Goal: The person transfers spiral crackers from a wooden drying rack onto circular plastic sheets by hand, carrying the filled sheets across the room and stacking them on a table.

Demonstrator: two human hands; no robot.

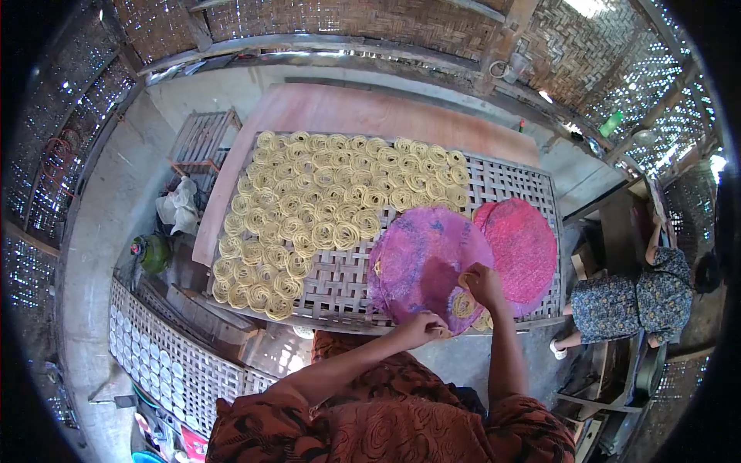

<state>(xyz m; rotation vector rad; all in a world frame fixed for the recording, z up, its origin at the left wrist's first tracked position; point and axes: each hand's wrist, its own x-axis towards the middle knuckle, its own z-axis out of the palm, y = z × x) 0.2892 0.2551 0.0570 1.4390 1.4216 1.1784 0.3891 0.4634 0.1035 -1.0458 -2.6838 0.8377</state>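
A round purple mesh mat [421, 247] lies tilted over the front right of a woven bamboo tray [340, 289]. My right hand [485, 287] is closed above the mat's right side, its fingertips on a pale yellow coil of noodle-like strands. Just below those fingers, another yellow coil [463, 304] shows on the mat. My left hand [421, 330] is closed at the mat's front edge; what lies between its fingertips is too small to tell. Rows of similar yellow coils [324, 185] cover the tray's left and back.
Pink-red round mats [525, 251] overlap at the tray's right. A pink board [340, 104] lies behind the tray. Another woven tray [201, 378] with white discs stands lower left, near a green gas cylinder [153, 253]. At right, a person in patterned clothes [617, 305] works by a bench.
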